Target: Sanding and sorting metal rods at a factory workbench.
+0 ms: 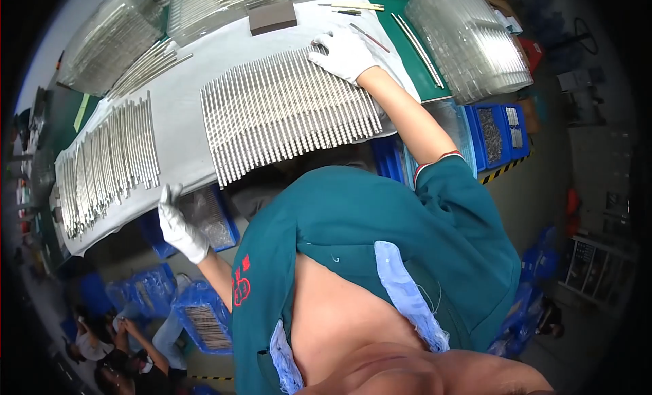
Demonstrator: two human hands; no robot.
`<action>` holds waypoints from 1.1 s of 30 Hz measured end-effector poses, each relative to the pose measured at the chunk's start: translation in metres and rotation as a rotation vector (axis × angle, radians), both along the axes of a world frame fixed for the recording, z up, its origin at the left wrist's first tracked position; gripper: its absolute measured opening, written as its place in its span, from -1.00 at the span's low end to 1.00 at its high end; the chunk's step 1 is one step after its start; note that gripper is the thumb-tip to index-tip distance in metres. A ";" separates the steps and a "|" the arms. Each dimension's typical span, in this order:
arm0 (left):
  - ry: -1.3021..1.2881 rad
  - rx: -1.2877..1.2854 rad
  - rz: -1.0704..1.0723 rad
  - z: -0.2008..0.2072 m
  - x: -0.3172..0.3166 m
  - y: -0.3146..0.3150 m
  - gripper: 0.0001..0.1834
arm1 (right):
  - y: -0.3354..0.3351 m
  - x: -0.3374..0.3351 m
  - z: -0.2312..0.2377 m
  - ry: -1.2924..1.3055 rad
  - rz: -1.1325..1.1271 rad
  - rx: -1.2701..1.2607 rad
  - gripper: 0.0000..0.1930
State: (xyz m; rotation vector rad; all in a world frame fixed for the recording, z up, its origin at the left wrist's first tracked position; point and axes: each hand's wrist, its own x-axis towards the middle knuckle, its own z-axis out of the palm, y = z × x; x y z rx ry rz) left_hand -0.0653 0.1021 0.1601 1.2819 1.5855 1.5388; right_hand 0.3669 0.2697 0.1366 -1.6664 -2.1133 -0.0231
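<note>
Presently, the central rod row [285, 110] lies on the surface [179, 113], long axes running near-to-far. The nearer right hand [345, 55] curves over its far right corner, grip indeterminable; the left hand [178, 227], empty, part-open, stands off its near left.

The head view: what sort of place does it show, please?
Probably a factory workshop: metal rods lie in rows on a cloth-covered table, clear plastic trays are stacked on it, and blue bins with small parts stand nearby.
</note>
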 end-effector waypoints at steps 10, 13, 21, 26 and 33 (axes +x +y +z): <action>-0.412 0.064 0.068 -0.012 -0.024 0.020 -0.32 | -0.010 -0.002 0.005 0.011 -0.016 -0.026 -0.55; -0.306 0.034 0.132 -0.007 -0.027 0.004 -0.33 | -0.011 -0.004 0.009 0.000 -0.021 -0.027 -0.55; 0.883 -0.002 -0.182 0.005 0.004 0.018 -0.44 | -0.077 0.014 0.030 0.279 0.013 0.031 -0.52; 1.119 0.031 -0.478 -0.010 0.043 0.029 -0.07 | -0.148 0.046 0.053 0.309 -0.157 -0.041 -0.36; 1.207 0.151 -0.527 -0.025 0.048 0.054 0.04 | -0.180 0.018 0.038 -0.069 0.125 -0.240 0.06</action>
